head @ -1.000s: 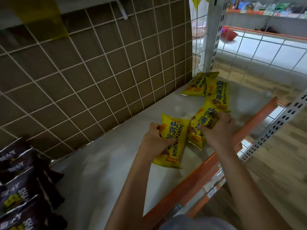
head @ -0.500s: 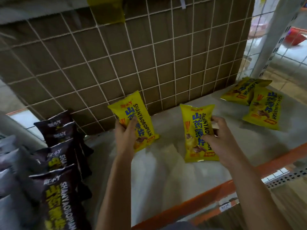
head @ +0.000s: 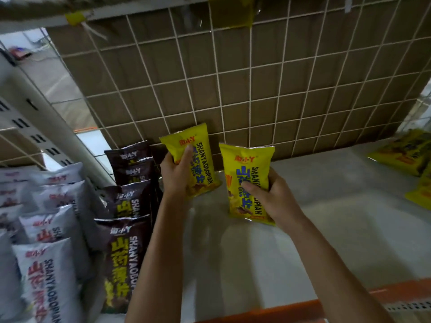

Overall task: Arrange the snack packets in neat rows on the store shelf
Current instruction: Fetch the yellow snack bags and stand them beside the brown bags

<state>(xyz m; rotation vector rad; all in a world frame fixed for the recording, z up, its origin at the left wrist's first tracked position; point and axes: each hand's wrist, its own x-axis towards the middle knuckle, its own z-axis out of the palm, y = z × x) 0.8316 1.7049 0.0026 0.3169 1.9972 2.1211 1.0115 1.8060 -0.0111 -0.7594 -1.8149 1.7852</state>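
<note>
Clasping the left yellow packet [head: 200, 145] in curled fingers, the left hand [head: 177, 176] stood beside the brown packets [head: 126, 229] and near the wire grid [head: 233, 89], while the right hand [head: 272, 197] gripped the right yellow packet [head: 245, 164].

Yellow snack packets [head: 245, 164]: four, two held, two lying at far right
Dark brown snack packets [head: 123, 259]: four, one row
White snack packets [head: 44, 280]: at least five; the frame edge cuts the rest
Hands: two, left hand [head: 177, 173] and right hand [head: 272, 197]

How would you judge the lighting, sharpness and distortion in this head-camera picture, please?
Head view: dim, even light; the wide lens bows the wire grid; print on the left packet and right packet reads sharp; the lying packets at the right edge are blurred; soft arm shadows fall on the shelf.
</note>
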